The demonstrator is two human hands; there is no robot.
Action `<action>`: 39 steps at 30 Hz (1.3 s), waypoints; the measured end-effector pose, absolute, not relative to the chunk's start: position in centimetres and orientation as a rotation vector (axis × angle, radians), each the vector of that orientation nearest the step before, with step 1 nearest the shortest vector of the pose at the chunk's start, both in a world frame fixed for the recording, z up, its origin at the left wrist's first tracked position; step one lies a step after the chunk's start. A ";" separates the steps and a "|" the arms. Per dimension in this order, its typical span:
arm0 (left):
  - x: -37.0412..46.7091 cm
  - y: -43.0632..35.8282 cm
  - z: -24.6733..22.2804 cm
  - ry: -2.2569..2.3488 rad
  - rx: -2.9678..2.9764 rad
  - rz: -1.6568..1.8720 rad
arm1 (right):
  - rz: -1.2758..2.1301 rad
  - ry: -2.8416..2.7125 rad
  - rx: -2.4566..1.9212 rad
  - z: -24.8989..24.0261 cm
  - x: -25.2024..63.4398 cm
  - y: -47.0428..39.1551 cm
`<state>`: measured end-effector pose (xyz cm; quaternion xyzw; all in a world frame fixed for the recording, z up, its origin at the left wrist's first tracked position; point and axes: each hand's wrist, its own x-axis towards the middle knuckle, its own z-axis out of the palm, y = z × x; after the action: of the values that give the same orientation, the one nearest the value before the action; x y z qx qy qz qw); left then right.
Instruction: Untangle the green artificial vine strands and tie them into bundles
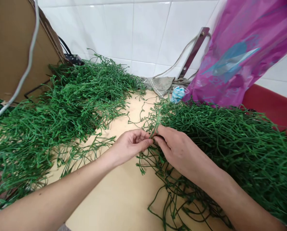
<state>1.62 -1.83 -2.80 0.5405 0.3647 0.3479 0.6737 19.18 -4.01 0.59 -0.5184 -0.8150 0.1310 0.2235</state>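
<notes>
Near the middle of the head view my two hands meet with their fingertips together. My left hand (133,143) pinches the lower end of a thin green stem (158,118) between thumb and forefinger. From the right, my right hand (174,146) closes its fingers on the same stem, which points up and away. The exact joint between the fingertips is hidden. A large pile of similar stems (230,128), dark green with small knobbed tips, lies beside and under my right forearm. Another heap of stems (85,89) spreads across the left side.
Beneath lies a pale tan tabletop (114,195). A cardboard box (10,48) and a white cable (27,70) stand at left. Behind are a purple plastic bag (232,61), a metal bracket (193,53), a grey cloth (163,85) and a blue-white bundle (177,94), before a tiled wall (119,29).
</notes>
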 end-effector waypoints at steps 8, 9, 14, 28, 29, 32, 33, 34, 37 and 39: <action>1.0 -1.8 -2.9 0.531 0.978 0.809 | 0.928 -2.138 -1.244 1.5 19.5 -3.1; 1.0 -1.8 -2.9 0.518 0.976 0.805 | 0.934 -2.151 -1.231 1.6 19.7 -3.0; 1.2 -1.7 -3.0 0.596 0.945 0.834 | 0.649 -2.289 -1.248 1.7 19.9 -3.1; 0.5 -2.2 -1.9 0.614 0.807 0.718 | 1.199 -2.176 -1.071 3.1 21.3 -3.7; 0.5 -2.2 -1.8 0.607 0.785 0.740 | 1.317 -2.042 -1.006 3.3 21.7 -3.5; 0.7 -1.9 -1.9 0.628 0.746 0.857 | 1.384 -1.768 -0.996 3.9 22.5 -3.2; 0.9 -1.8 -2.1 0.642 0.742 0.903 | 1.298 -1.805 -1.080 4.0 22.7 -3.2; 1.1 -1.7 -2.2 0.655 0.749 0.944 | 1.171 -1.882 -1.182 4.0 22.8 -3.2; 1.6 -1.5 -2.6 0.691 0.819 1.025 | 0.642 -2.117 -1.419 4.2 22.7 -3.3; 1.8 -1.6 -2.7 0.706 0.876 1.046 | 0.354 -2.148 -1.419 4.5 22.1 -3.7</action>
<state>1.81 -1.60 -2.66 0.3961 0.3195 0.4730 0.7192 22.15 -3.65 4.46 -0.5259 -0.7964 0.1312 0.2682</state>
